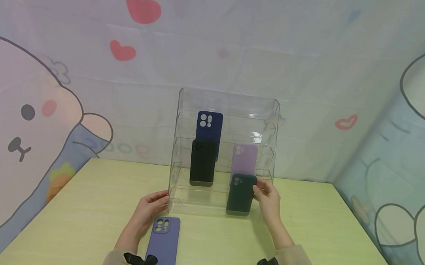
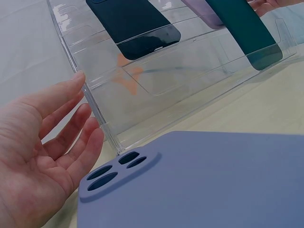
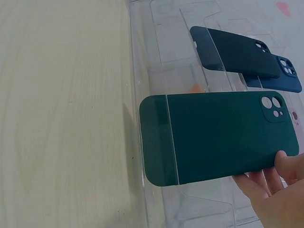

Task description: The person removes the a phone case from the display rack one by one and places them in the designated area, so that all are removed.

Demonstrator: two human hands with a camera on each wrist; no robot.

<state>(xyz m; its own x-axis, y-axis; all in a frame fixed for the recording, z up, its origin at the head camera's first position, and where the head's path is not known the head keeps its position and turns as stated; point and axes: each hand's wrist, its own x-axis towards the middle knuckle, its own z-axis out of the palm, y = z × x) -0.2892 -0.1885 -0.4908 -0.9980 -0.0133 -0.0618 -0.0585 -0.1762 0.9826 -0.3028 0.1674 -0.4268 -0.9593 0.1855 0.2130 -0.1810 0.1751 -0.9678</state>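
Observation:
A dark green phone case [image 3: 218,137] stands in the lowest front pocket of a clear tiered display rack [image 1: 202,198], its bottom end behind the clear front lip. My right hand [image 1: 268,196] pinches the case by its upper right edge, thumb on the camera side and fingers behind. At the rack's lower left side, my left hand [image 2: 47,152] touches the clear edge with its fingertips, fingers loosely bent. A lavender-blue phone case [image 1: 165,241] lies on the table beside the left forearm, camera holes toward the rack.
Higher in the rack stand a navy case [image 1: 209,126], a black case [image 1: 202,163] overlapping it, and a light purple case [image 1: 244,157] behind the green one. The pale yellow table [image 1: 322,224] meets a printed cloth backdrop [image 1: 318,74] just behind the rack.

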